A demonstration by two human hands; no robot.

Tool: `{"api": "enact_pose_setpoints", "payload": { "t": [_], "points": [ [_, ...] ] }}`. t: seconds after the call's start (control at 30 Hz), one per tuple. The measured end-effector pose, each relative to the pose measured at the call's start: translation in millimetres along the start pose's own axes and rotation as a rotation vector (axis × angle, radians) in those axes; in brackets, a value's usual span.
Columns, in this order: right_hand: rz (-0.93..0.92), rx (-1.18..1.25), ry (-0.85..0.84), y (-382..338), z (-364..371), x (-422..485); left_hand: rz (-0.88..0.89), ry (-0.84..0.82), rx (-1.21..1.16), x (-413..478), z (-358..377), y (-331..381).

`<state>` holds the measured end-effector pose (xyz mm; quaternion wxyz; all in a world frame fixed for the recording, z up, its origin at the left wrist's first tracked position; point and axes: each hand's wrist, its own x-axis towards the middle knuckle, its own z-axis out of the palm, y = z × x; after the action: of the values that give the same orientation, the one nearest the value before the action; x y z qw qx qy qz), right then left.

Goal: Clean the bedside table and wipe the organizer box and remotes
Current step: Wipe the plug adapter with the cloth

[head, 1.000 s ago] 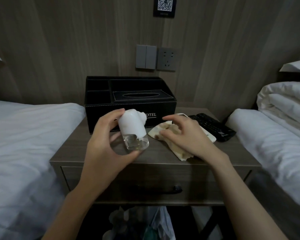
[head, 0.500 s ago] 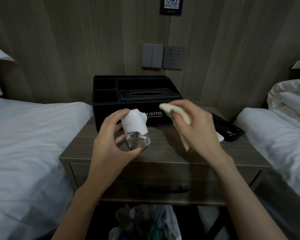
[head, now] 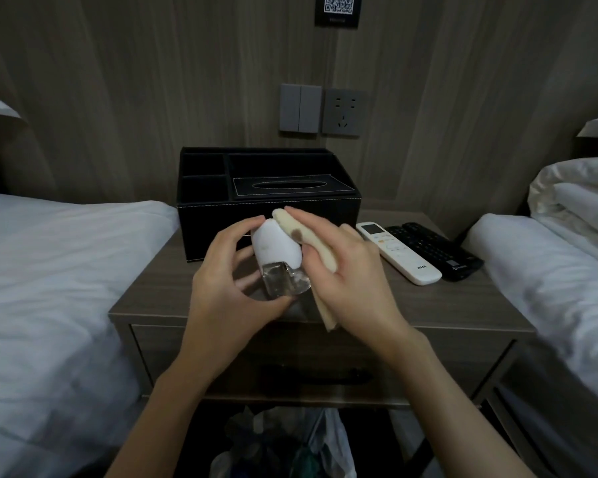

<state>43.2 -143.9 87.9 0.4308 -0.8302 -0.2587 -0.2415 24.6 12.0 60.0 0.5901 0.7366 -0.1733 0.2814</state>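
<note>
Bare desk (head: 159, 298) left of organizer box (head: 221, 215), white remote (head: 397, 251) and black remote (head: 432, 250) right of it, in front left hand (head: 221, 298) gripping spray bottle (head: 277, 246), right hand (head: 353, 288) clutching cloth (head: 311, 236) against bottle

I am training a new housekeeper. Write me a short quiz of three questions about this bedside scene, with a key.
1. True or false: the white remote and the black remote lie on the bedside table, outside the organizer box.
2. What does the left hand hold? A) a small bottle B) a phone C) a tissue
3. Fill in: the right hand presses a ___ against the bottle's top.
Key: 1 true; 2 A; 3 cloth.
</note>
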Motion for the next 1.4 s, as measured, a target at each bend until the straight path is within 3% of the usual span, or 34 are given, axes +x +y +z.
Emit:
{"api": "enact_pose_setpoints", "payload": {
  "t": [0.37,0.73,0.9,1.0,1.2,1.4],
  "points": [
    [-0.173,0.041,-0.061,4,1,-6,-0.057,0.108,-0.079,8,-9,6],
    [-0.184,-0.011,-0.078,13,-10,-11,-0.041,0.203,-0.072,12,-17,4],
    [-0.112,0.123,0.139,8,-15,-7,0.02,0.16,0.101,11,-19,4],
    [-0.13,0.116,0.183,-2,-18,-2,0.107,0.095,0.202,9,-12,7],
    [-0.124,-0.065,0.024,-5,-10,2,0.284,0.03,0.397,6,0,7],
    [-0.124,-0.134,-0.056,0,1,-1,0.294,0.052,0.407,5,-2,8]
  ]
}}
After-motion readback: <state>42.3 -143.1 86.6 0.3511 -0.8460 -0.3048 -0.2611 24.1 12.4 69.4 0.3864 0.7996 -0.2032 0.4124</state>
